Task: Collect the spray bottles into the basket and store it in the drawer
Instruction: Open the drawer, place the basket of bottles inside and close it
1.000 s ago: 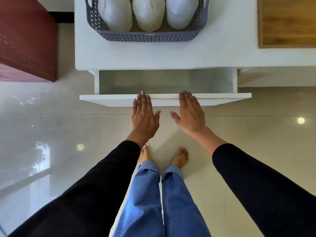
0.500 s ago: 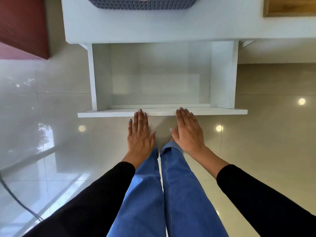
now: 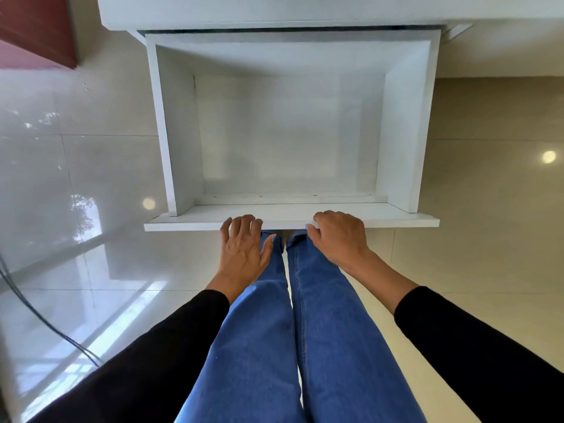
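The white drawer [image 3: 400, 123] stands pulled far out from under the white table [image 3: 274, 10], and its inside is bare. My left hand [image 3: 244, 248] hooks its fingertips over the top edge of the drawer front [image 3: 403, 220], thumb spread to the side. My right hand [image 3: 338, 236] curls over the same edge a little to the right. The basket and the spray bottles are out of view above the frame.
My legs in blue jeans [image 3: 290, 331] stand right below the drawer front. A dark red cabinet [image 3: 36, 29] is at the upper left. A black cable [image 3: 36, 315] runs across the glossy tiled floor at the lower left.
The drawer has slid much farther out towards me with both hands on its front. My view has tipped down, so the basket with the bottles has left the frame.
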